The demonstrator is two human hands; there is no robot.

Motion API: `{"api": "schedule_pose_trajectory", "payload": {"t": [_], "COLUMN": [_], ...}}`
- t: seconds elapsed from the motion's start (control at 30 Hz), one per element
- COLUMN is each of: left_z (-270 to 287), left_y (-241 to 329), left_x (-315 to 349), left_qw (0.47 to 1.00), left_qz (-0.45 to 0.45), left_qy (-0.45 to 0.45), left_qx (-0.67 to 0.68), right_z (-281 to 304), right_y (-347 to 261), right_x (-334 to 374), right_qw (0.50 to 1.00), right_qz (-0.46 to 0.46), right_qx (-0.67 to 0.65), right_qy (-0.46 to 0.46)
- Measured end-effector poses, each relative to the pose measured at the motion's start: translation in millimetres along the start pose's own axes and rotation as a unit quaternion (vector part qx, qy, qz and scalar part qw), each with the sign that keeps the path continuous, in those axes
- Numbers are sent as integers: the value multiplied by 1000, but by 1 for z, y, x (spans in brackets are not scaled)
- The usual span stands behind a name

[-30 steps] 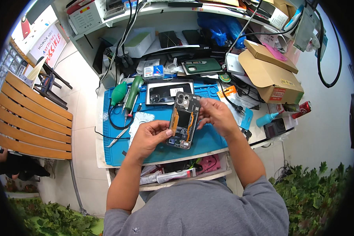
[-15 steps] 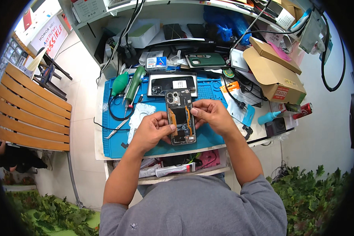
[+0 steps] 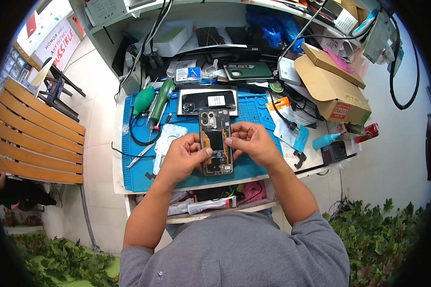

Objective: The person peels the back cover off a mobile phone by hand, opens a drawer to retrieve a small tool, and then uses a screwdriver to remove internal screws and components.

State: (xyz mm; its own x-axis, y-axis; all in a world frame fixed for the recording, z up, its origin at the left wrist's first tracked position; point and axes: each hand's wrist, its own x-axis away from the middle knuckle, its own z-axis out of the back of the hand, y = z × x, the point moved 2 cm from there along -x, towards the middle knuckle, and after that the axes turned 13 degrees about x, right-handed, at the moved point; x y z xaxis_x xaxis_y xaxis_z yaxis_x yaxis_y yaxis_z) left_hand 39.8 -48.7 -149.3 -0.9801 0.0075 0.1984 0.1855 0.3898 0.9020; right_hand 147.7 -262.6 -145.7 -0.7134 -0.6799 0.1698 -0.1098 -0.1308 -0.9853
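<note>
An opened smartphone [image 3: 216, 142] stands slightly raised above the blue work mat, its back cover off. Its camera lenses are at the top, and orange ribbon cables run down both sides of a dark battery. My left hand [image 3: 183, 155] grips the lower left edge, thumb on the phone's inner face and fingers curled behind. On the other side, my right hand [image 3: 255, 145] is closed on the right edge, its thumb tip beside the right ribbon cable. Just beyond it, a second dark phone [image 3: 208, 102] with a white label lies in a shallow box.
On the blue mat [image 3: 254, 167] at left lie a green air blower [image 3: 143, 101], a green-handled screwdriver [image 3: 161, 101], tweezers [image 3: 141, 155] and a white sheet [image 3: 169, 138]. An open cardboard box [image 3: 328, 93] and blue bottle [image 3: 326, 140] stand right. An open drawer [image 3: 201, 217] sits below.
My right thumb has slid lower and inward along the phone's right edge, toward the ribbon cable. The whole view has shifted slightly; my left hand keeps its hold.
</note>
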Motion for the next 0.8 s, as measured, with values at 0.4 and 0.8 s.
{"api": "schedule_pose_trajectory", "payload": {"t": [0.4,0.8], "left_z": [-3,-10], "left_y": [-1,-10], "left_x": [1,0], "left_qw": [999,998], "left_qz": [22,9], "left_qy": [-23,-40], "left_qx": [25,48], "right_z": [-1,7], "right_y": [-4,4], "right_x": [2,2], "right_qw": [1000,1000], "right_qz": [10,6], "right_qx": [12,5], "right_qy": [18,1]}}
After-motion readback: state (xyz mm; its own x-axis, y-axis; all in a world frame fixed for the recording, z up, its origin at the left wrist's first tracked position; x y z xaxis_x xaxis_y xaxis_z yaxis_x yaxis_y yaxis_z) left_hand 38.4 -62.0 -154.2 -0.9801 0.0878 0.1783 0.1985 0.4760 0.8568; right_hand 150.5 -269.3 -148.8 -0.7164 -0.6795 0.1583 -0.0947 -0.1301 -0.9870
